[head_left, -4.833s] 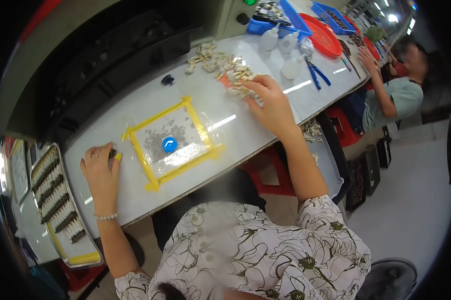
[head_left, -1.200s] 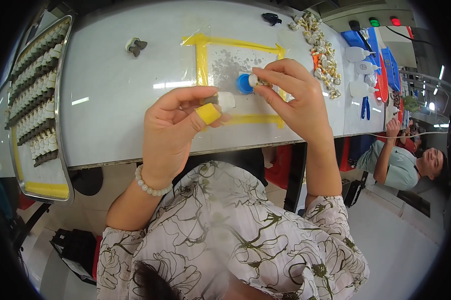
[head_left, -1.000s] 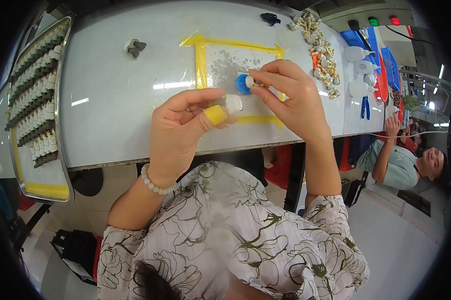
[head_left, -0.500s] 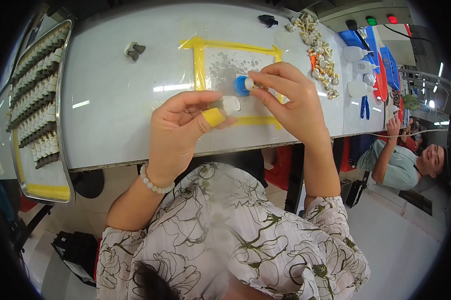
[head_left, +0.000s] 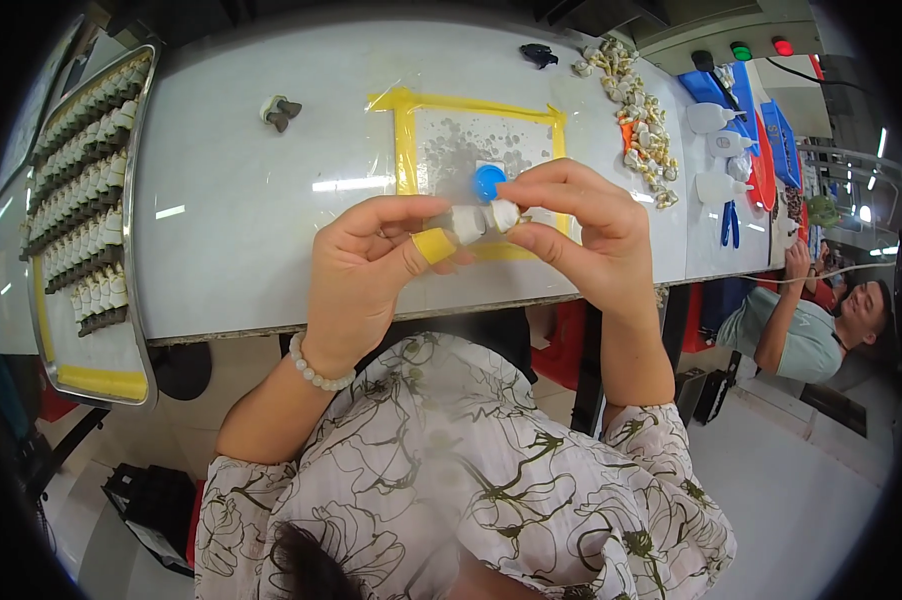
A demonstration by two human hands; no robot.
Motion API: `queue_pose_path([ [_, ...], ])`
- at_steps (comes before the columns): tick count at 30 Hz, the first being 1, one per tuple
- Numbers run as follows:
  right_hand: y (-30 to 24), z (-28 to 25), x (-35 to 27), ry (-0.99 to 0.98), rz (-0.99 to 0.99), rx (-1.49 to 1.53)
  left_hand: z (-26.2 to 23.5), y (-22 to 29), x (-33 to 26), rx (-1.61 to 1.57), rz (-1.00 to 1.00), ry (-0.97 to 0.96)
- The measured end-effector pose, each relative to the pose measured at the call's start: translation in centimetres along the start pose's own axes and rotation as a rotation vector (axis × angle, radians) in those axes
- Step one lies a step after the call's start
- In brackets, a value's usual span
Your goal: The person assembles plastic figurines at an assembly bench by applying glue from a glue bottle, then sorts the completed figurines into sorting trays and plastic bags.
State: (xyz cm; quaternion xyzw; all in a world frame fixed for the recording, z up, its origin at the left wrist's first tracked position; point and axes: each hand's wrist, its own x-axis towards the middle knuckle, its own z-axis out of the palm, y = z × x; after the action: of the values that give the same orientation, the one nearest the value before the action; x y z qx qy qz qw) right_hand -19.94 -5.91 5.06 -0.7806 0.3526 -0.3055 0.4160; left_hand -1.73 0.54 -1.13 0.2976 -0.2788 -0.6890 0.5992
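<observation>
Between the thumb and fingers of my left hand (head_left: 371, 250) is a small white-and-grey piece (head_left: 465, 225); yellow tape wraps a finger of that hand. My right hand (head_left: 591, 225) pinches a small white rounded piece with gold-brown parts (head_left: 505, 214). The two pieces meet or nearly meet end to end; I cannot tell whether they touch. Just beyond them a small round blue cup (head_left: 490, 182) stands on a spotted sheet (head_left: 451, 150) framed with yellow tape (head_left: 404, 150).
A metal tray (head_left: 143, 300) with rows of white-and-grey pieces lies at left. One similar piece (head_left: 281, 112) sits alone. White-and-gold pieces (head_left: 636, 110) are heaped at far right, near white squeeze bottles (head_left: 713, 118) and blue pliers (head_left: 730, 225). Another person (head_left: 801, 320) is at right.
My right hand has come down from the blue cup toward me, bringing its white piece up to the one in my left hand. The left hand has shifted slightly right.
</observation>
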Motion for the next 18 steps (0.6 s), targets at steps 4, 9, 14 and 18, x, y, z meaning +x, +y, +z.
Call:
queue_pose_path([
  [4, 0.19, 0.52, 0.22, -0.016, 0.015, 0.008, -0.01, 0.02, 0.14, -0.037, 0.002, 0.053],
  [9, 0.07, 0.83, 0.3, 0.004, 0.045, 0.007, -0.11, 0.37, 0.15, -0.012, 0.003, 0.036],
  [14, 0.12, 1.18, -0.12, -0.002, 0.075, -0.028, -0.01, 0.2, -0.26, 0.076, -0.026, 0.066],
  [18, 0.02, 1.03, -0.41, -0.034, 0.088, -0.071, 0.23, -0.2, -0.51, 0.078, -0.026, 0.058],
])
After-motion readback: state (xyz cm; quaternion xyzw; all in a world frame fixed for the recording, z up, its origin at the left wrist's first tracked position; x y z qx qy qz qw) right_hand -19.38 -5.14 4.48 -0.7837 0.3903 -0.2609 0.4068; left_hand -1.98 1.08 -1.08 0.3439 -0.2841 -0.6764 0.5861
